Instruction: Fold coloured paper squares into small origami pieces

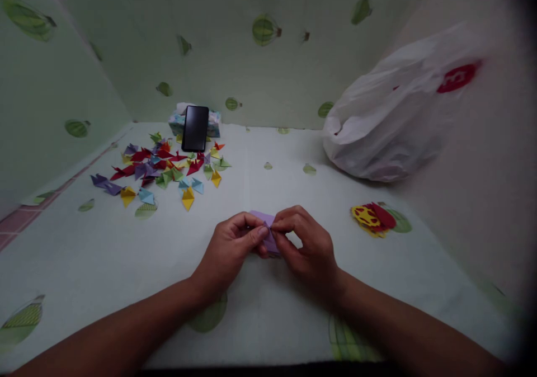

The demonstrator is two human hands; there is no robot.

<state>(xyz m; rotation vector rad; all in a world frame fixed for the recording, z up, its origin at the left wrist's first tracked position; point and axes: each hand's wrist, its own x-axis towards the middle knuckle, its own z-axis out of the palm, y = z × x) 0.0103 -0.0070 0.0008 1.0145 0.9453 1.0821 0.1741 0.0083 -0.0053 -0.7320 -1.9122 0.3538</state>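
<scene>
A small piece of purple origami paper (pixel 260 216) is pinched between both hands over the middle of the table. My left hand (pixel 237 237) grips its left side between thumb and fingers. Thumb and fingertips of my right hand (pixel 306 245) close on the paper from the right, with the tips of both hands nearly meeting. The fingers cover much of the paper, so its exact folds cannot be made out. Beyond my left hand lies a pile of folded paper pieces (pixel 163 170) in red, purple, yellow, green, orange and blue.
A black phone (pixel 196 128) leans against a tissue box (pixel 215 124) behind the pile. To the right stands a white plastic bag (pixel 377 125). Red and yellow cut-out shapes (pixel 372 218) lie in front of it. Patterned walls (pixel 226 52) enclose the cloth-covered table (pixel 277 187).
</scene>
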